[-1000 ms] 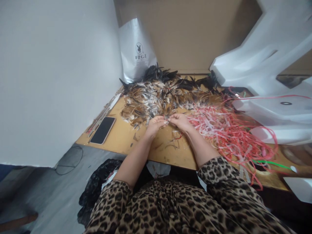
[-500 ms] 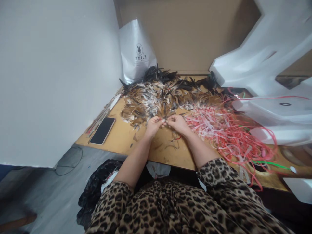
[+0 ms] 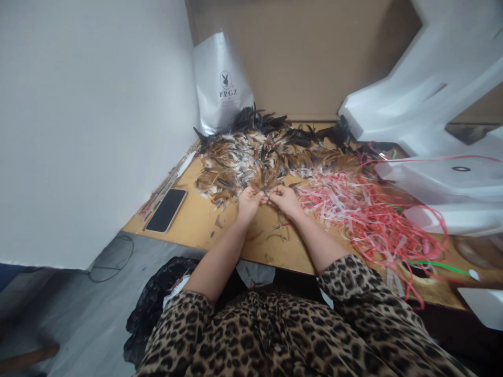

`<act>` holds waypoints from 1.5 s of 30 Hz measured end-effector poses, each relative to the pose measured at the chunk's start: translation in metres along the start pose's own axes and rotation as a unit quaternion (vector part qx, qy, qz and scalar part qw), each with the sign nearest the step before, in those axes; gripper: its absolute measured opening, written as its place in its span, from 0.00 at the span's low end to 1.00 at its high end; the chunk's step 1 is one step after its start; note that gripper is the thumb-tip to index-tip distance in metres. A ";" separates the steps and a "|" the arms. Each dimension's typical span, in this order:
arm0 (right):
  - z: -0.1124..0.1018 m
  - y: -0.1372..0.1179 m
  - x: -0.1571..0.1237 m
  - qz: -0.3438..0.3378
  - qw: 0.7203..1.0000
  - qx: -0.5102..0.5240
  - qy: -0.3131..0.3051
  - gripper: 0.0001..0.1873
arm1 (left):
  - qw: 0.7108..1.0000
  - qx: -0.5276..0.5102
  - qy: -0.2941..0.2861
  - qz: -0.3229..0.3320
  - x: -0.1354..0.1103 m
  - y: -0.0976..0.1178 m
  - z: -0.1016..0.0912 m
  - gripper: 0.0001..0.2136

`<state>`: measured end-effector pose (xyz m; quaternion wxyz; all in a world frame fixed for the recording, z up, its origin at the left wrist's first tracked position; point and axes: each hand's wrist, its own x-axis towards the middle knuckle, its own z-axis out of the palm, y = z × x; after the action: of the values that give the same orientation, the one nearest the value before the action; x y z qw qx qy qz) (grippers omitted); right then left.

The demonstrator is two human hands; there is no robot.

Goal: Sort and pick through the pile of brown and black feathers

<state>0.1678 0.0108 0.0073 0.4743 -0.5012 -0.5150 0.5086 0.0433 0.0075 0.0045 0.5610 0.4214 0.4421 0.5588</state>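
Note:
A big heap of brown, white and black feathers (image 3: 259, 154) covers the back of the wooden table (image 3: 196, 225). My left hand (image 3: 248, 203) and my right hand (image 3: 286, 200) meet fingertip to fingertip at the heap's near edge. Both are closed in a pinch on a small bunch of feathers (image 3: 266, 189) between them. A tangle of red and pink plastic strips (image 3: 365, 214) lies just right of my right hand.
A black phone (image 3: 166, 210) lies at the table's left edge, with thin sticks beside it. A white bag (image 3: 222, 84) leans against the brown back wall. White foam pieces (image 3: 436, 131) fill the right side. A black bag (image 3: 157, 298) sits on the floor by my knees.
Both hands have crept slightly left and closer to the feather heap, still pinched together. Nothing else has moved.

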 end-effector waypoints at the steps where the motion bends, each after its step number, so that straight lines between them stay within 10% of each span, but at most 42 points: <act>1: -0.001 -0.002 0.000 -0.006 1.000 -0.004 -0.004 0.10 | 1.000 0.001 -0.002 0.004 0.000 0.000 0.000 0.10; 39: -0.014 -0.012 -0.004 0.014 0.989 0.123 -0.077 0.15 | 0.991 0.002 -0.123 -0.059 -0.004 0.004 -0.005 0.12; 45: -0.020 -0.020 0.000 0.010 0.999 0.044 0.012 0.18 | 0.997 0.013 -0.063 -0.031 -0.004 0.004 0.001 0.14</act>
<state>0.1871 0.0125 0.0284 0.4971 -0.4912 -0.4810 0.5293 0.0431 0.0036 0.0085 0.5992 0.4497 0.4257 0.5075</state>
